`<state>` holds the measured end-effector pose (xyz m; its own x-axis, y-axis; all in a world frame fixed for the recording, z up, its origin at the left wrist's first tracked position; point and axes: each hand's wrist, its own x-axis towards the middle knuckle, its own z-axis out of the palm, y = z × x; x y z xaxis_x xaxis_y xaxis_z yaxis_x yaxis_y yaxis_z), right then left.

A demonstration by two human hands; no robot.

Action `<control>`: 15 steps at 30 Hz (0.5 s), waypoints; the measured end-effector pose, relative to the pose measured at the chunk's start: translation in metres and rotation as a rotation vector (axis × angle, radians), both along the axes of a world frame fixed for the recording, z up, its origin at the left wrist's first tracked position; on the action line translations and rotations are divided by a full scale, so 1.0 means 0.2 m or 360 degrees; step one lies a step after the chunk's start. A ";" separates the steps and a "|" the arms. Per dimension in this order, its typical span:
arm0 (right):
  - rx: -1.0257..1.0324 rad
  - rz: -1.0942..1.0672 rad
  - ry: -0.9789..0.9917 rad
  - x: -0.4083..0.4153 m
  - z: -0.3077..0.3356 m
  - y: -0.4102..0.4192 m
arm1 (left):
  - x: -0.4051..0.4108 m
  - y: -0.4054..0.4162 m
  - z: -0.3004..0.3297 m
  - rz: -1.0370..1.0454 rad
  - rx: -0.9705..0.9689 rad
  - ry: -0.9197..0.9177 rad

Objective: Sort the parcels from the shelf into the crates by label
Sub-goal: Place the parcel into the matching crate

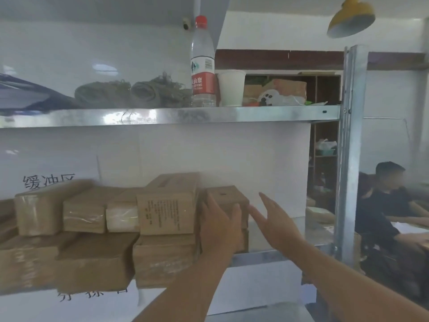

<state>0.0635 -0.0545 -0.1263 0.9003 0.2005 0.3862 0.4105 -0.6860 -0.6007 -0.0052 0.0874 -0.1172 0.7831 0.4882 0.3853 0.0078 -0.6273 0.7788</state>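
Several brown cardboard parcels are stacked in two layers on the metal shelf [278, 254]. The rightmost upper parcel [226, 196] is a small box at the end of the row. My left hand [219, 225] lies against its front face, thumb along its right edge and fingers at its left side. My right hand [275, 219] hovers just right of that parcel with its fingers straight and spread, not touching it. A taller parcel with printed text [166, 214] stands directly to the left. No crates are in view.
The upper shelf [209, 115] carries a water bottle [203, 66], a white cup [231, 88], coils of twine and a cardboard box. A steel upright [350, 159] bounds the shelf on the right. Beyond it a person in black [390, 205] sits at a table.
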 end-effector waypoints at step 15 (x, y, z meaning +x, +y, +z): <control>0.0883 0.0236 0.0393 0.15 0.14 -0.12 | 0.14 -0.14 0.06 -0.0299 -0.0314 -0.0015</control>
<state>0.0935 -0.0781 -0.0975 0.9543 0.1595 0.2528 0.2810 -0.1909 -0.9405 0.0235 0.0603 -0.1057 0.8637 0.4011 0.3052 -0.1023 -0.4533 0.8855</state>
